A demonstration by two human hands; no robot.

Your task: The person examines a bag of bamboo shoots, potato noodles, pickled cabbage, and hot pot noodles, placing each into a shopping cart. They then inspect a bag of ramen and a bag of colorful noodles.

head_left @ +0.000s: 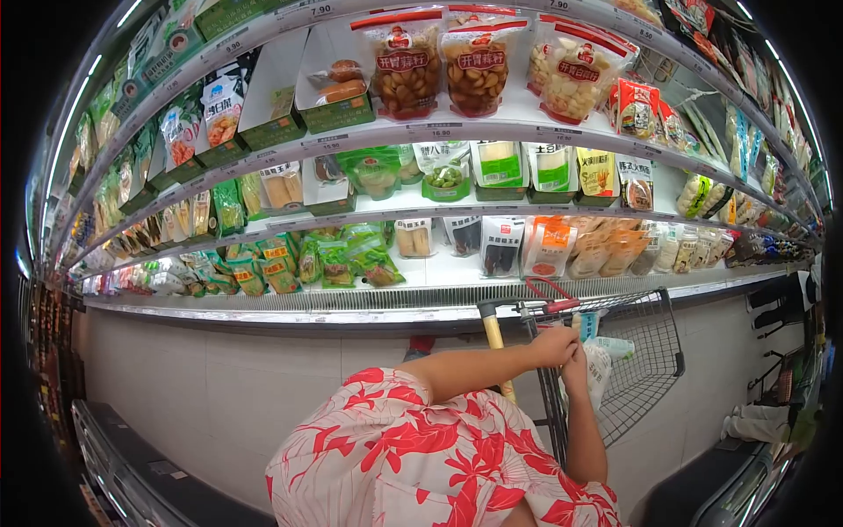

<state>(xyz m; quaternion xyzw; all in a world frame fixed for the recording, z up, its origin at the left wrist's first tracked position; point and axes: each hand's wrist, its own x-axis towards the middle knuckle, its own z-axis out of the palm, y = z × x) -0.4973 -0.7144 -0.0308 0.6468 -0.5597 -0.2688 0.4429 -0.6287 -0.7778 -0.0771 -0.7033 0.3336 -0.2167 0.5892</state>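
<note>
My left hand (552,347) and my right hand (575,367) meet above the shopping cart (645,369), fingers closed together at the top of a whitish plastic bag (598,376). The bag hangs below my hands, over the cart basket; what is inside is not clear. Just beyond my hands are a blue-and-white packet (589,326) and a pale green package (619,349) in the cart. A red handle (562,305) crosses the cart's far side, and a yellow bar (494,338) stands to the left of my forearms.
A chilled shelf (421,211) runs across the front, stocked with bagged corn, vegetables and large pouches of garlic cloves (406,70). Dark low cases (145,465) stand behind on the left and right. At the far right, a person's legs (764,417) are near another cart.
</note>
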